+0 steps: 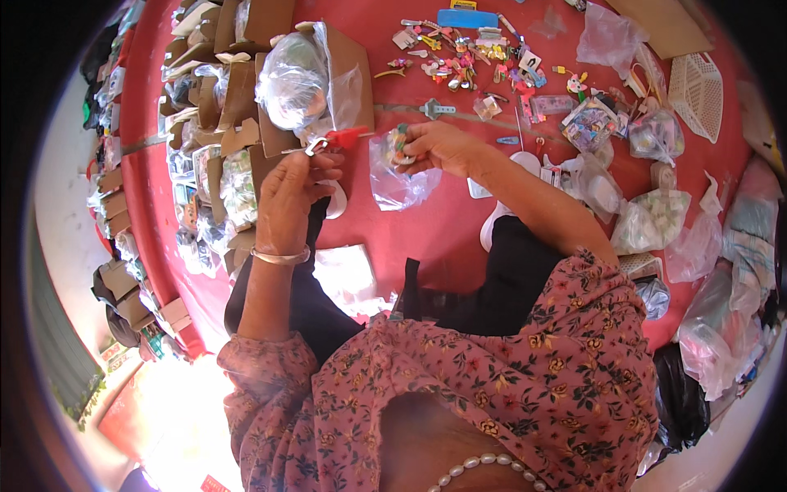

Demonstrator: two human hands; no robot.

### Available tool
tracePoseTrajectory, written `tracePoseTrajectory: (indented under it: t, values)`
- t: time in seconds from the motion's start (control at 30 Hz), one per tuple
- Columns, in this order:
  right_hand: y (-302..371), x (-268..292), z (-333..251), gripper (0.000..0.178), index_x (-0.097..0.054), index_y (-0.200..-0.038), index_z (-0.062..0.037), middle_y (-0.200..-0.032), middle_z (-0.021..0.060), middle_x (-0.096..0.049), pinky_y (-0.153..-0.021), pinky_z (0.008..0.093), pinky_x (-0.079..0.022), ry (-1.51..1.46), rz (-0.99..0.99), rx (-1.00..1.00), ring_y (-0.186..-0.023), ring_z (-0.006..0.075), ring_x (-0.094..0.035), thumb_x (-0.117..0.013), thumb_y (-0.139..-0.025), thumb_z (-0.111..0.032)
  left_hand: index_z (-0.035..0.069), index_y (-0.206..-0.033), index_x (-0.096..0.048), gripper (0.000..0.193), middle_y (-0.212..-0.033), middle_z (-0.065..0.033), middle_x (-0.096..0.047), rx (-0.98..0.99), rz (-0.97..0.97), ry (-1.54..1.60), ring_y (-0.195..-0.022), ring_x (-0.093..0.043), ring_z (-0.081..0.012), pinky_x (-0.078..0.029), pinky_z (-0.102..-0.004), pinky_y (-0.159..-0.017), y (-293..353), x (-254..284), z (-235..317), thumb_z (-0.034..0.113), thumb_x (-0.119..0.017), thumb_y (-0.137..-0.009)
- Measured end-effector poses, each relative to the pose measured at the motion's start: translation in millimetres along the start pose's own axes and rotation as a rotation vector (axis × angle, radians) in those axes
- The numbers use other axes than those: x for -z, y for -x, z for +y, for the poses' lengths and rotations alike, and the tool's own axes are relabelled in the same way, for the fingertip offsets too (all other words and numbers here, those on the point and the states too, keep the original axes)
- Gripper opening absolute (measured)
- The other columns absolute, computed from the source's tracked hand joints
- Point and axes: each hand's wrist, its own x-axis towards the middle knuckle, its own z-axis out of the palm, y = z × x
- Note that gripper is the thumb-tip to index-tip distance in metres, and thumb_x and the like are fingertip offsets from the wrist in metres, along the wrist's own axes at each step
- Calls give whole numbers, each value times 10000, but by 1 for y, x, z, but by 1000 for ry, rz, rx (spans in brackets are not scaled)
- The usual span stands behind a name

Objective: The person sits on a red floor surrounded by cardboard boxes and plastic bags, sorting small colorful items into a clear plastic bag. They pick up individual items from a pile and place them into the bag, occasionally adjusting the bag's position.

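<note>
My left hand (287, 193), with a bangle at its wrist, is closed on a small silver metal clip with a red piece (344, 138) pointing right. To its right, my right hand (438, 148) pinches a small cluster of green and orange trinkets (399, 143); their exact kind is hidden by the fingers. Just under that hand is a clear plastic bag (402, 187); I cannot tell whether the fingers touch it. Beside my left hand stands an open cardboard box (348, 61) with a stuffed clear plastic bag (291, 82) at its mouth.
A heap of colourful hair clips and trinkets (467, 61) lies on the red cloth (434, 230) ahead. A lone grey-blue clip (437, 108) is nearer. Boxes of bagged goods line the left. A white basket (697, 94) and several filled bags (652, 220) are on the right.
</note>
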Motion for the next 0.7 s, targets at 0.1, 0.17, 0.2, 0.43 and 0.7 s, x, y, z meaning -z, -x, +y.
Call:
tracePoseTrajectory:
  t: [0.1, 0.17, 0.2, 0.43, 0.7]
  values:
    - [-15, -18, 27, 86, -551, -795, 6, -789, 80, -583, -675, 292, -488, 405, 62, -65, -713, 159, -586, -557, -744, -62, 26, -893, -564, 256, -921, -98, -609, 29, 63, -7, -795, -573, -127, -445, -238, -673, -4, 10, -1, 229, -408, -907]
    - [-26, -21, 46, 123, -578, -758, 29, -736, 147, -589, -658, 328, -488, 781, 48, 12, -699, 232, -598, -553, -702, -77, 33, -912, -569, 226, -915, -89, -610, 36, 100, -47, -778, -576, -127, -446, -233, -663, -5, 12, 0, 198, -415, -900]
    - [-30, -16, 55, 144, -592, -739, 41, -710, 180, -592, -650, 346, -489, 972, 61, 50, -692, 269, -604, -551, -681, -85, 23, -932, -564, 226, -915, -84, -607, 32, 77, -53, -785, -574, -125, -445, -232, -671, -8, 11, -2, 197, -423, -898]
    - [-34, -18, 64, 208, -643, -784, -1, -796, 194, -609, -601, 410, -487, 1749, -115, 47, -781, 315, -605, -603, -626, -130, 23, -986, -547, 245, -918, -60, -596, 9, 29, -40, -788, -569, -118, -441, -223, -675, -3, 20, -12, 229, -456, -889]
    - [-38, 10, 75, 227, -621, -854, 41, -914, 242, -566, -601, 386, -493, 1895, 340, 75, -818, 334, -592, -558, -686, -99, 29, -969, -551, 224, -921, -67, -601, 9, -28, -55, -788, -567, -109, -440, -226, -673, -3, 2, -8, 219, -466, -886]
